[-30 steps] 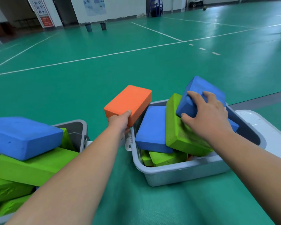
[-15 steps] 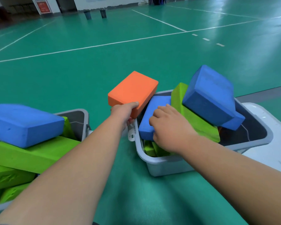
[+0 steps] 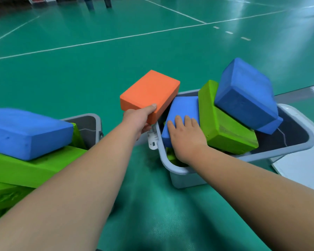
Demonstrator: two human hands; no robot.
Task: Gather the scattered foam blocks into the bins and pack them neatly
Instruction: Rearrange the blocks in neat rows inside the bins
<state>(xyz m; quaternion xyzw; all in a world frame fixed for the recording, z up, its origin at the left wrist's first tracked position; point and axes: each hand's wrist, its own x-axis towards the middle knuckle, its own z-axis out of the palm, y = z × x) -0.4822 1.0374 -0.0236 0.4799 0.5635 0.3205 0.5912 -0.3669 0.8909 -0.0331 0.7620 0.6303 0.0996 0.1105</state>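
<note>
My left hand point(image 3: 137, 120) grips an orange foam block point(image 3: 150, 93) by its near corner, held in the air just left of the right grey bin point(image 3: 172, 165). My right hand point(image 3: 186, 140) rests on a tilted blue block point(image 3: 184, 113) at that bin's left end, fingers over its near face. Beside it leans a green block point(image 3: 225, 127), and a darker blue block point(image 3: 243, 95) lies tilted on top of the green one. More green blocks show under my right wrist. The left grey bin point(image 3: 88, 124) holds a blue block point(image 3: 25, 131) over several green blocks point(image 3: 31, 169).
Both bins stand on a green sports floor point(image 3: 116, 60) with white court lines. A white lid or board point(image 3: 303, 165) lies flat under and right of the right bin. A white latch point(image 3: 152, 140) hangs on that bin's left end.
My right hand let go of the dark blue block on top and moved left onto the lower blue block, then slid further along it. My left hand kept the orange block, lifting it slightly.
</note>
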